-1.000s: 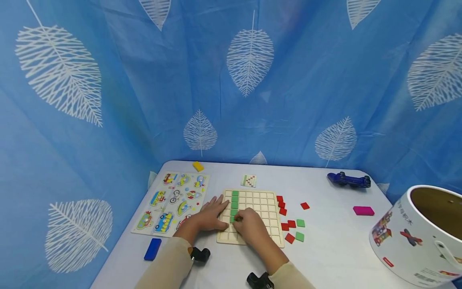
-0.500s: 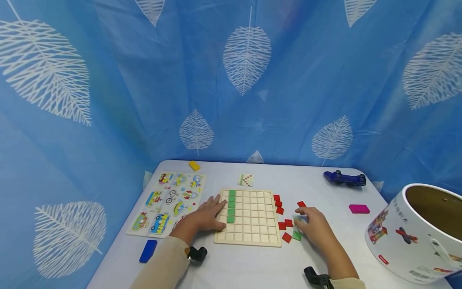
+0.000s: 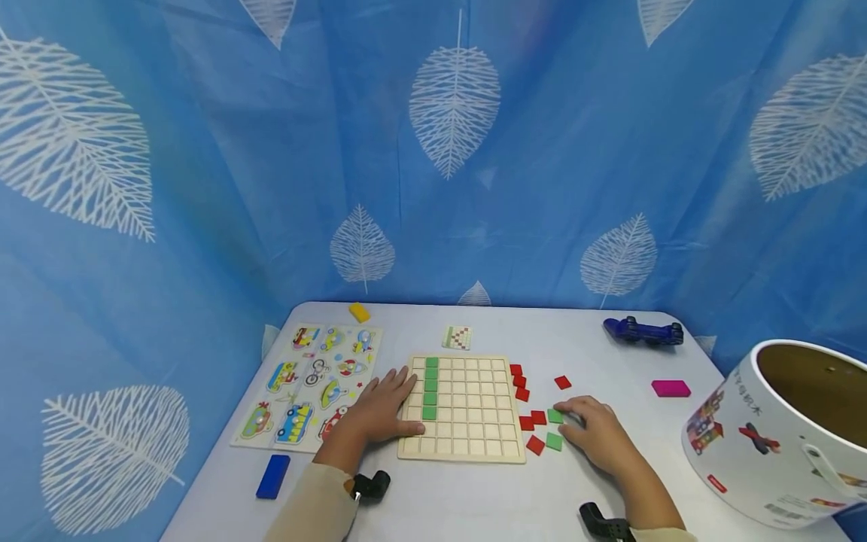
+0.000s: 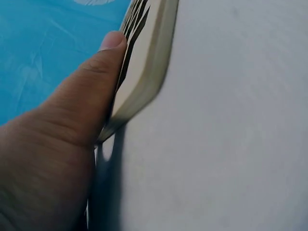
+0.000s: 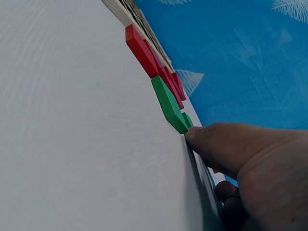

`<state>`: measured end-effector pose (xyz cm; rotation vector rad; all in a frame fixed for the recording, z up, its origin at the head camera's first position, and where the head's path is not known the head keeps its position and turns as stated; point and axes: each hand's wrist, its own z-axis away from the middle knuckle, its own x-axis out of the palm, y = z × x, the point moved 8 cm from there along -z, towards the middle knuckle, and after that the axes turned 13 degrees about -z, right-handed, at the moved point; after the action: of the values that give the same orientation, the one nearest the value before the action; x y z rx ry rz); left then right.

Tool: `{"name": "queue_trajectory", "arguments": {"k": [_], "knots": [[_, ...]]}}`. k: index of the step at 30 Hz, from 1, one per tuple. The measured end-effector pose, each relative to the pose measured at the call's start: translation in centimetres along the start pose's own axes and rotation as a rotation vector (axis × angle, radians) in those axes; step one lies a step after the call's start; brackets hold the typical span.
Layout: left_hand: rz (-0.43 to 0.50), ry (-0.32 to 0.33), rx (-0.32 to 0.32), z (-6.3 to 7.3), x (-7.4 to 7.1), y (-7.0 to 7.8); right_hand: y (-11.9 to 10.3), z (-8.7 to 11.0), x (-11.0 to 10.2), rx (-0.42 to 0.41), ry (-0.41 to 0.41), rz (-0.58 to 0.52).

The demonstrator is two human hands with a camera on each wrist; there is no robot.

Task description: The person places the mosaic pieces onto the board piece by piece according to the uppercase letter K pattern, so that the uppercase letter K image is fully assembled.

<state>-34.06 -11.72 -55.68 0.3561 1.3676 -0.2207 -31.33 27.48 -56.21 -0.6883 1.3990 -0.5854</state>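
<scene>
A wooden grid board point(image 3: 474, 446) lies on the table, with several green tiles point(image 3: 430, 385) lined up in a column near its left side. My left hand point(image 3: 379, 410) rests on the board's left edge, fingers spread; its thumb point(image 4: 98, 72) lies along the rim in the left wrist view. To the right of the board, my right hand point(image 3: 599, 433) is beside two loose green tiles. Its index finger and thumb are at the right side of the farther green tile point(image 3: 555, 415). The nearer green tile point(image 3: 554, 442) lies flat. Several red tiles point(image 3: 535, 445) lie between hand and board.
Behind the board lies a small pattern card point(image 3: 457, 337). A picture puzzle board point(image 3: 305, 388), yellow block point(image 3: 359, 312) and blue block point(image 3: 273, 476) are at left. On the right are a dark blue toy car point(image 3: 643, 331), magenta block point(image 3: 670, 388) and large white bucket point(image 3: 765, 467).
My right hand has left the board's green column and moved right to the loose green tiles, then drawn back slightly, uncovering the farther one. My left hand stays on the board.
</scene>
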Motion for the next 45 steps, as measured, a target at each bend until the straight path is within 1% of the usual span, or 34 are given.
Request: {"name": "queue_trajectory", "arguments": {"k": [5,8,10,12,14,16,18,21,23,26,29,32,36,39,42,45], "knots": [[-0.027,0.019,0.001,0.0,-0.2,0.2,0.0,-0.1,-0.3,0.019,0.006,-0.027],[-0.043,0.018,0.002,0.0,0.0,0.2,-0.2,0.0,-0.4,0.051,0.042,-0.063],[-0.05,0.021,0.002,-0.1,0.2,0.0,-1.0,0.1,-0.4,0.064,0.075,-0.093],[-0.059,0.025,-0.002,-0.2,0.4,-0.1,-2.3,0.1,0.1,0.077,0.105,-0.13],[-0.063,0.031,-0.005,-0.2,0.4,-0.3,-4.4,0.1,1.3,0.059,0.108,-0.168],[-0.07,0.032,-0.01,-0.2,0.5,-0.4,-7.0,0.0,3.2,0.012,0.093,-0.201],[-0.064,0.034,-0.011,-0.1,0.4,-0.4,-9.6,-0.1,5.4,-0.065,0.064,-0.214],[-0.054,0.032,-0.012,0.0,0.4,-0.3,-13.2,-0.1,8.8,-0.17,-0.004,-0.219],[-0.055,0.033,-0.015,0.1,0.5,-0.3,-14.9,-0.1,10.8,-0.216,-0.054,-0.214],[-0.064,0.039,-0.023,0.4,0.5,-0.3,-16.7,-0.3,13.1,-0.253,-0.121,-0.197],[-0.06,0.057,-0.018,0.6,0.5,-0.2,-17.6,-0.4,14.5,-0.281,-0.148,-0.144],[-0.058,0.071,-0.007,0.6,0.4,-0.1,-17.9,-0.4,15.0,-0.298,-0.141,-0.085],[-0.056,0.086,0.002,0.5,0.3,-0.2,-18.0,-0.5,15.2,-0.333,-0.112,-0.04],[-0.035,0.097,0.012,0.5,0.1,-0.2,-18.0,-0.5,15.2,-0.352,-0.101,-0.029],[-0.022,0.095,0.017,0.6,0.1,-0.2,-17.9,-0.5,15.3,-0.349,-0.111,-0.019],[-0.008,0.094,0.025,0.6,0.2,-0.3,-17.9,-0.3,15.4,-0.354,-0.133,0.013]]}}
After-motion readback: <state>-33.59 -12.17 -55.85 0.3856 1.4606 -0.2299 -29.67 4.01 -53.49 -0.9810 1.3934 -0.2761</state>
